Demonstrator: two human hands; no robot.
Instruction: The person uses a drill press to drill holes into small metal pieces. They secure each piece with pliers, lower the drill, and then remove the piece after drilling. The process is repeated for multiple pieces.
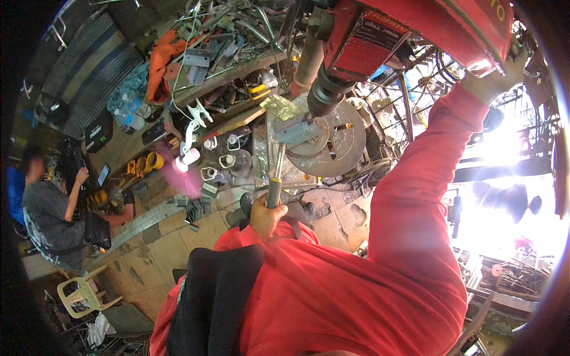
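Note:
My left hand (pixel 267 217) is closed around the grey and yellow handle of a slim metal hand tool (pixel 275 191); its exact kind is unclear. The tool's far end meets a flat metal piece (pixel 293 130) below the chuck (pixel 328 92) of a red drill press (pixel 371 44). Metal shavings lie around that piece on the round slotted press table (pixel 347 151). A yellowish plate (pixel 280 109) sits just beyond it. My right arm stretches up to the right side of the press head. There my right hand (pixel 496 80) looks curled, but what it grips is hidden.
Several plastic bottles (pixel 228 160) and a white clip-on lamp (pixel 189 155) stand left of the press. A cluttered bench (pixel 228 74) holds metal scraps and an orange cloth (pixel 163 62). A person (pixel 53 213) sits at the left near a plastic chair (pixel 86 293). Metal racks are at right.

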